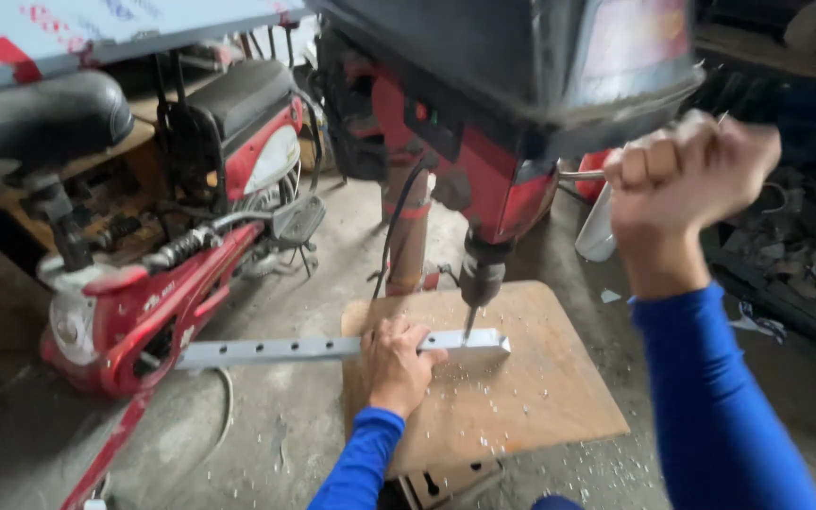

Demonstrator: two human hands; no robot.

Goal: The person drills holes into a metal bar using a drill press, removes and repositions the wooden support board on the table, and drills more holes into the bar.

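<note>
A long grey square metal tube (276, 351) with a row of holes lies across a wooden board (521, 397) under a red drill press (484, 179). The drill bit (468, 323) points down onto the tube's right end. My left hand (397, 364) presses down on the tube just left of the bit. My right hand (687, 175) is raised at the right of the machine, fist closed around the feed handle (580, 175). Both arms wear blue sleeves. Metal chips are scattered over the board.
A red electric scooter (153, 283) with a black seat stands at the left, close to the tube's free end. A white container (599, 231) sits on the concrete floor behind the press. Dark clutter lies along the right side.
</note>
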